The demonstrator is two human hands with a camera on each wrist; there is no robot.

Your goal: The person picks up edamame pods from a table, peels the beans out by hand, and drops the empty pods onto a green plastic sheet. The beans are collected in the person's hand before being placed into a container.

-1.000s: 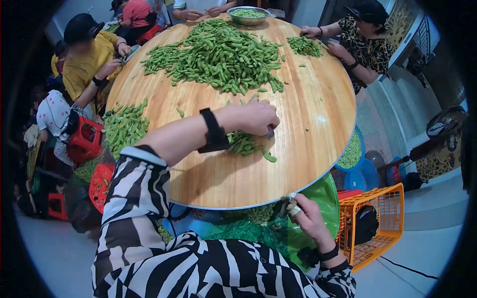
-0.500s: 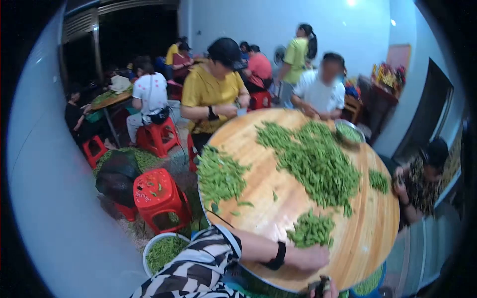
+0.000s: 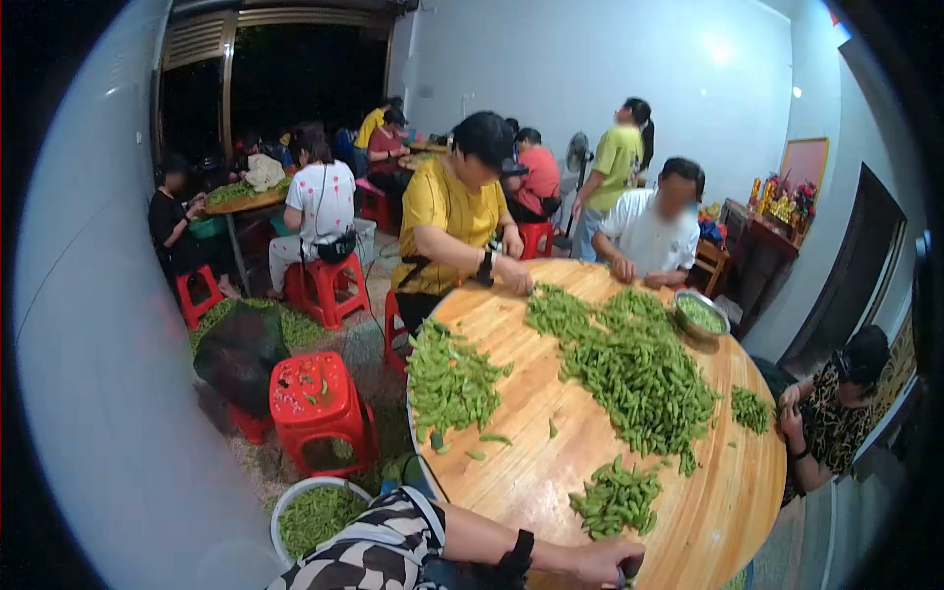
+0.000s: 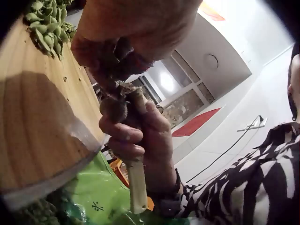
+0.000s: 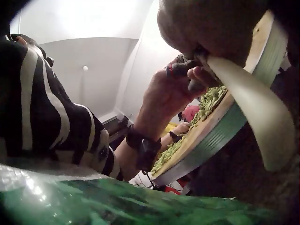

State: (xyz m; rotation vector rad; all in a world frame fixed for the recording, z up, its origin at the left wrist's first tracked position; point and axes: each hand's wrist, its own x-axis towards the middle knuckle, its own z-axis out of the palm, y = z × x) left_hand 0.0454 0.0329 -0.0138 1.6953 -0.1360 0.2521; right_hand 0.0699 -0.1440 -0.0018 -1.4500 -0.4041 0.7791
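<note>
My left hand (image 3: 602, 562) is at the table's front edge, close to a small pile of green bean pods (image 3: 618, 500). In the left wrist view my right hand (image 4: 157, 133) grips a tool with a pale handle (image 4: 137, 190), which sticks out below its fingers. The left fingers meet the right hand at the tool's upper end, and dark coverings show on some fingertips. From the right wrist, the left hand (image 5: 168, 93) appears curled in beside that handle. I cannot tell what lies between the left fingers.
A big pod heap (image 3: 644, 379) covers the middle of the round wooden table (image 3: 531, 482), with another pile (image 3: 447, 379) at left. A metal bowl (image 3: 700, 315) stands at the far side. Several people sit around. Red stools (image 3: 320, 393) and a white tub of pods (image 3: 315, 516) are at left.
The head view has swung up and left, bringing more of the room in. My left hand has drawn back from the small pod pile to the right hand at the table edge.
</note>
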